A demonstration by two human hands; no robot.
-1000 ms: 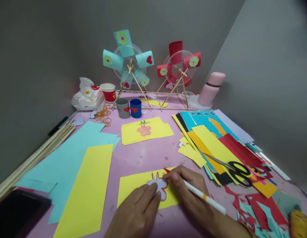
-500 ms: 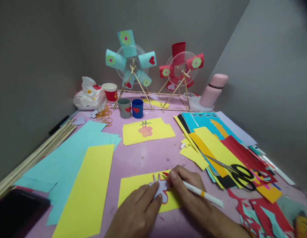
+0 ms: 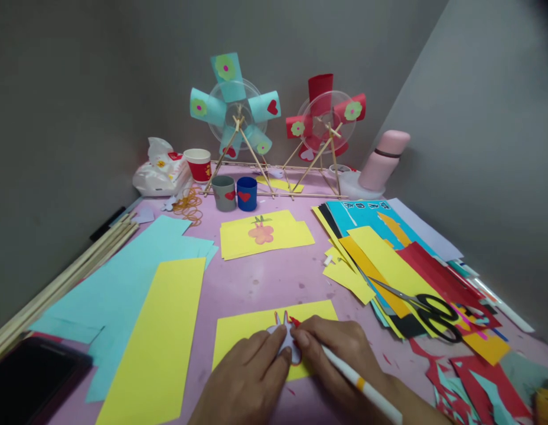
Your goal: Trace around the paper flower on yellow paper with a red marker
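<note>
Near the front edge lies a yellow card (image 3: 236, 329) with a small pale lilac paper shape (image 3: 295, 352) on it. Red lines run along parts of the shape's edge. My left hand (image 3: 251, 375) presses the shape flat with its fingertips, fingers extended and holding nothing. In my right hand (image 3: 333, 348) is a white marker (image 3: 354, 378) with a yellow band, its red tip at the upper right of the shape. Beyond them, another yellow card with a pink butterfly-like drawing (image 3: 261, 234) rests on a similar card.
Scissors (image 3: 427, 310) lie on coloured paper at the right, near red scraps (image 3: 478, 383). A phone (image 3: 37, 378), wooden sticks (image 3: 65, 277) and blue sheets (image 3: 123, 277) are at the left. Two paper wheels (image 3: 238, 112) (image 3: 327, 121), cups (image 3: 247, 193) and a pink bottle (image 3: 384, 159) stand behind.
My right hand and the marker have shifted slightly down and the marker is tilted more steeply. The tip remains near the shape's upper right. My left hand stays on the shape.
</note>
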